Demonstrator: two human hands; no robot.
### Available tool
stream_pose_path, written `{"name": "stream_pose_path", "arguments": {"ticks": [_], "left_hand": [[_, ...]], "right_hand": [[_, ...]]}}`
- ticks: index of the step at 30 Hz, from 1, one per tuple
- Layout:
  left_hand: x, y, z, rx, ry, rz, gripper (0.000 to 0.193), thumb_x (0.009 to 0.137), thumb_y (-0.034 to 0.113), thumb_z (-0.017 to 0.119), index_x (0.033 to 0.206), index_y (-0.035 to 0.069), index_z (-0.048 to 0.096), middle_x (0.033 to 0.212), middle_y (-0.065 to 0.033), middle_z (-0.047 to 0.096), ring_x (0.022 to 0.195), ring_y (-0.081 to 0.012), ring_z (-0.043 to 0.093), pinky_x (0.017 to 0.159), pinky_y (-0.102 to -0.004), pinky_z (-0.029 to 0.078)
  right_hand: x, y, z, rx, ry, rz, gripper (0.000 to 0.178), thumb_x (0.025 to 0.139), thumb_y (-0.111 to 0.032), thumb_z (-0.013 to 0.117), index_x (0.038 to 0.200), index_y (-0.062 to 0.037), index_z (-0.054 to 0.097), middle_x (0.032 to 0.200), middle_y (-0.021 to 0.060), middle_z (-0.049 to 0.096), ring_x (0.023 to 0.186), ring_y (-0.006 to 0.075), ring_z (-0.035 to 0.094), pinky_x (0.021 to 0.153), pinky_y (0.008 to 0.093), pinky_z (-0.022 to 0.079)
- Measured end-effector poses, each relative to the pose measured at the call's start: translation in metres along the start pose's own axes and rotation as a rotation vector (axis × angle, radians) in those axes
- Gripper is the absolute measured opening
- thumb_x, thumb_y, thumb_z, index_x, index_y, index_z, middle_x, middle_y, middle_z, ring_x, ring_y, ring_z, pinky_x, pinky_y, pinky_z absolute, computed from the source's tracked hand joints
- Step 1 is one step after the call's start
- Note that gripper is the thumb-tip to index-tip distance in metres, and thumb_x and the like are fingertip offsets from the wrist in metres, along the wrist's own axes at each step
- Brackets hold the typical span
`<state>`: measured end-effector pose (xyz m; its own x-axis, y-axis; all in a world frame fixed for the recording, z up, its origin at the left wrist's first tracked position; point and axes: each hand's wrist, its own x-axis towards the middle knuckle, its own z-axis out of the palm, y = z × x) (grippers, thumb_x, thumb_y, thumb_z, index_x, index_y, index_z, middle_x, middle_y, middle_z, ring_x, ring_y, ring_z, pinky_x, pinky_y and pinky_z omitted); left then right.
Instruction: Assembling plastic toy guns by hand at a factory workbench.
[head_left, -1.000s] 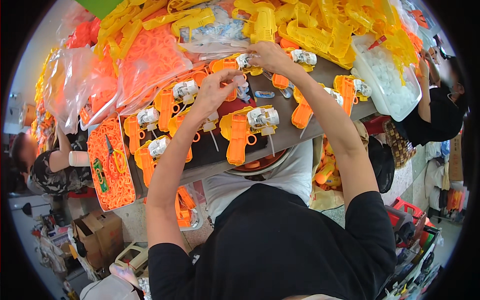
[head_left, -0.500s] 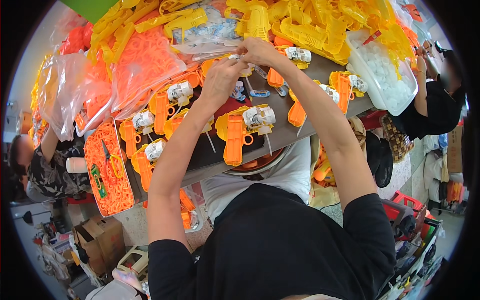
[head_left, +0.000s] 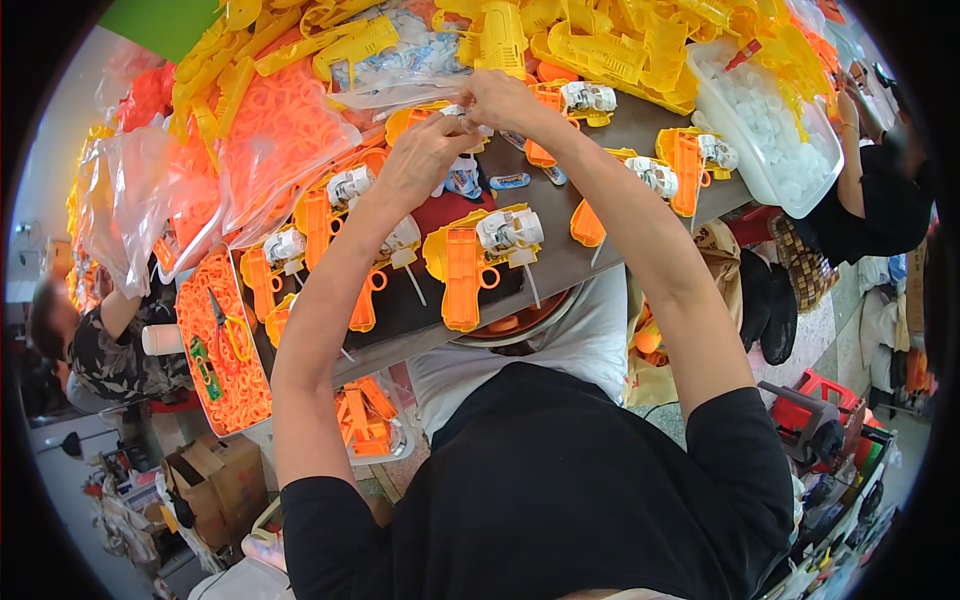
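My left hand [head_left: 430, 152] and my right hand [head_left: 505, 104] meet at the far side of the table. Their fingers are pinched together over a partly built toy gun [head_left: 405, 121], yellow and orange with a white mechanism. The fingertips close on its white part, and any small piece between them is hidden. More such toy gun halves lie around, each with an orange grip and a white mechanism: one nearest me [head_left: 463, 275], another at the right [head_left: 686, 165]. Just below my hands sit small blue-and-white packets [head_left: 463, 180].
Yellow shells [head_left: 600, 55] pile up along the back. Orange rings fill a plastic bag [head_left: 275, 130] and a tray [head_left: 215, 390], where yellow-handled pliers [head_left: 238, 335] lie. A white tub [head_left: 805, 192] holds translucent pieces. People work at left and right.
My hands stay together at the same toy gun, with the fingers slightly shifted. The whole view has swung a little, showing more of the orange-filled container below the table.
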<state>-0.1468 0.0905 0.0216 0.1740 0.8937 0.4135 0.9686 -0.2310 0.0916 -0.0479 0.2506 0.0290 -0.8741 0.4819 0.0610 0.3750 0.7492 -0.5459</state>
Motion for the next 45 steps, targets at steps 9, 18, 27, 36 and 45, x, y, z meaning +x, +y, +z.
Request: {"name": "stream_pose_path", "arguments": {"ticks": [9,18,27,36,45], "left_hand": [[-0.003,-0.007,-0.001,0.115,-0.019,0.073,0.029,0.083,0.003,0.063,0.108,0.01,0.072,0.101,-0.0054,0.067,0.096,-0.0244,0.064,0.083,-0.0376,0.052],[-0.016,-0.006,-0.015,0.047,0.08,-0.086,0.025,0.079,0.007,0.071,0.104,0.008,0.07,0.105,-0.0073,0.06,0.102,-0.0261,0.058,0.091,-0.0386,0.048],[-0.028,0.005,-0.028,0.021,-0.098,-0.181,0.028,0.09,0.013,0.066,0.118,0.008,0.066,0.116,-0.0096,0.058,0.11,-0.0283,0.057,0.091,-0.0408,0.049],[0.034,0.045,-0.007,-0.171,0.012,0.119,0.03,0.078,0.005,0.069,0.108,0.006,0.068,0.116,-0.0081,0.062,0.114,-0.0294,0.056,0.1,-0.0419,0.046],[0.064,0.061,0.036,-0.026,-0.091,0.175,0.027,0.074,0.004,0.067,0.101,0.008,0.068,0.108,-0.0088,0.06,0.116,-0.0281,0.053,0.099,-0.0408,0.043]], "right_hand": [[0.006,-0.001,0.005,0.044,0.007,0.02,0.04,0.063,-0.016,0.079,0.102,-0.0082,0.073,0.101,0.0142,0.072,0.101,0.0313,0.068,0.087,0.0418,0.052],[0.01,-0.001,0.007,0.005,-0.028,0.039,0.04,0.064,-0.02,0.083,0.101,-0.011,0.073,0.1,0.0114,0.072,0.103,0.0306,0.067,0.088,0.0425,0.051],[-0.003,0.031,-0.005,0.1,-0.082,-0.068,0.041,0.08,-0.034,0.074,0.114,-0.0109,0.07,0.115,0.0156,0.068,0.114,0.0348,0.061,0.096,0.0454,0.047],[-0.076,0.079,-0.045,-0.463,0.29,-0.051,0.039,0.081,-0.025,0.072,0.118,-0.0103,0.069,0.116,0.0118,0.065,0.11,0.0338,0.059,0.095,0.0427,0.049],[-0.137,0.104,-0.097,0.023,0.49,-0.086,0.023,0.085,-0.017,0.07,0.106,-0.0057,0.072,0.1,0.0114,0.071,0.095,0.0281,0.067,0.086,0.038,0.052]]}}
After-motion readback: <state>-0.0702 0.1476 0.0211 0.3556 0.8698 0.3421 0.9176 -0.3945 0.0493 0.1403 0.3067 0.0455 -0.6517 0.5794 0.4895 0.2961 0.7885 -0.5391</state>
